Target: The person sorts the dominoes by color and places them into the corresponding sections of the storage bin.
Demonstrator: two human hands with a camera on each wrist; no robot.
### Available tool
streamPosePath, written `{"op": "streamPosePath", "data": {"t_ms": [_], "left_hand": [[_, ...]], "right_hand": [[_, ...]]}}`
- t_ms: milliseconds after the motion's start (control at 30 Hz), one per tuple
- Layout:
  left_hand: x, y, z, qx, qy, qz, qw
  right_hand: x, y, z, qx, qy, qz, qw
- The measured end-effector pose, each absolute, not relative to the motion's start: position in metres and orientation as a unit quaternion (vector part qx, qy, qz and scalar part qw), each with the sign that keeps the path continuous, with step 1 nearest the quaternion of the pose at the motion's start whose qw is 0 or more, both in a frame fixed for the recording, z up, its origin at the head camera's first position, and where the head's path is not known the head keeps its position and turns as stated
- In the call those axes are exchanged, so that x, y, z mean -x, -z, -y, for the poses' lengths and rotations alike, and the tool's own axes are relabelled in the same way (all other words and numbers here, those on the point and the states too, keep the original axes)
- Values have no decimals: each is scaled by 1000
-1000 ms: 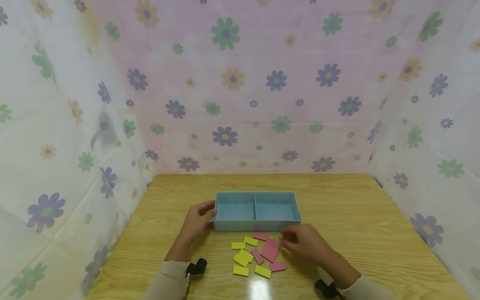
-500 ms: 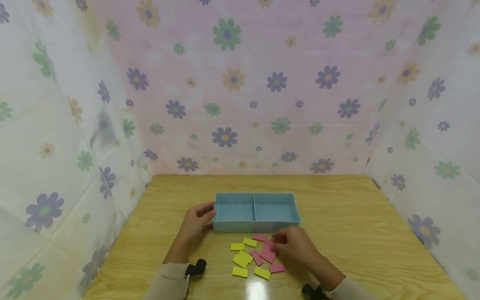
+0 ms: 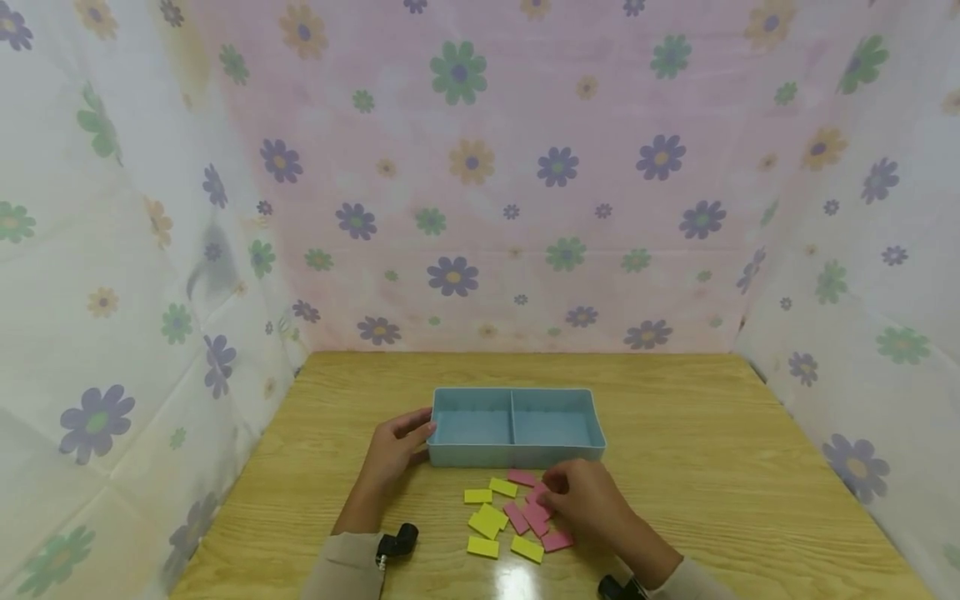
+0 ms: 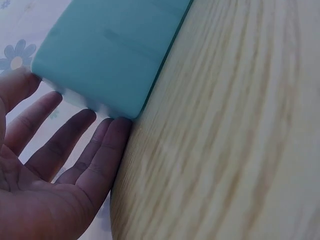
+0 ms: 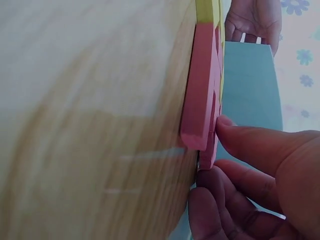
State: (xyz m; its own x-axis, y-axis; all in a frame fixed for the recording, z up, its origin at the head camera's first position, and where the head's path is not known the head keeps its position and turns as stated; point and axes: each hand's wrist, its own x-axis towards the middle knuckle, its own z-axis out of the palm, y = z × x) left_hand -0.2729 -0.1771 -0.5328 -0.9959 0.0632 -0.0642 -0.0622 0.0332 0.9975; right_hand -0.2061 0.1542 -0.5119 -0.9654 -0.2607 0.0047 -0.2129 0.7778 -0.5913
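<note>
A light blue two-compartment box stands on the table with both compartments bare. My left hand is at its left end; in the left wrist view the straight fingers touch the end wall. In front of the box lie several flat pink blocks and, to their left, several yellow blocks, some overlapping. My right hand is over the pink group, thumb and fingertips pinching a pink block at its end. Another pink block lies closer to the right wrist camera.
The wooden table extends on both sides of the box. Floral cloth hangs behind and at both sides. Black wrist cameras sit on both wrists.
My right hand has moved left from beside the pink blocks onto them, and the overlapping pink blocks have shifted apart. My left hand has stayed at the box's end.
</note>
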Motion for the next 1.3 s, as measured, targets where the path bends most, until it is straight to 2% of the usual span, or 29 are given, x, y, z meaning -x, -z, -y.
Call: {"op": "streamPosePath", "data": {"t_ms": [267,600,733,1300], "left_hand": [[274,534,177,0,-696,-717,45],[276,530,182,-25,-686,-724,69],[278,532,186,-34,-684,-724,82],[278,534,186,-55,-685,-722,74]], "right_hand": [[204,511,-153,114,320,-940,42],[203,510,-155,98,361,-925,70],[203,509,-155,96,376,-919,67],[206,483,-151,115,444,-888,31]]}}
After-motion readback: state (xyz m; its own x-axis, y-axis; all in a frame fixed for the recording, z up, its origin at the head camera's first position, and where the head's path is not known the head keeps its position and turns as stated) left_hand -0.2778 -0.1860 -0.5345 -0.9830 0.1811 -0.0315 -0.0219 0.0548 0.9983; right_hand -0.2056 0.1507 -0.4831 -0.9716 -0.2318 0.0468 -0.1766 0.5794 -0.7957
